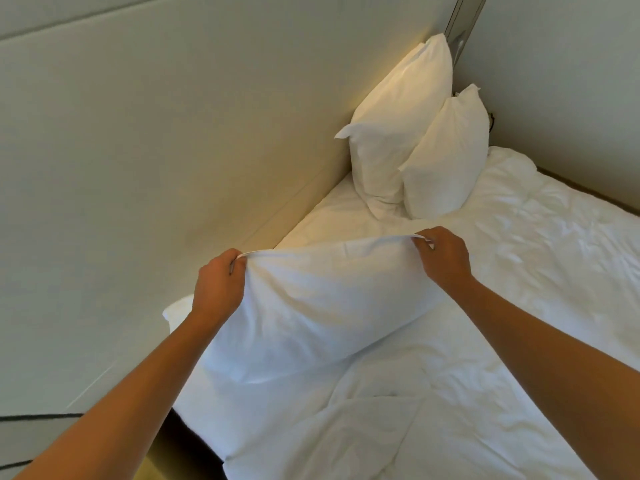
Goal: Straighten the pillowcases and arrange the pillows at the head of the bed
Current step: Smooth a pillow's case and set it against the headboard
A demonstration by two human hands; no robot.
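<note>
A white pillow point(322, 303) stands lifted over the near part of the bed, held by the top edge of its pillowcase. My left hand point(218, 285) pinches the left top corner and my right hand point(445, 259) pinches the right top corner, pulling the edge taut between them. Two more white pillows lean upright at the head of the bed in the far corner: a large one point(398, 123) against the headboard and a smaller one point(445, 157) in front of it, overlapping. Another pillow corner point(178, 311) peeks out behind my left wrist.
The padded cream headboard point(173, 150) runs along the left. A rumpled white duvet point(485, 341) covers the bed. A wall point(571, 81) closes the far right side, with a metal strip point(462, 19) in the corner. The bed's dark edge point(180, 441) shows bottom left.
</note>
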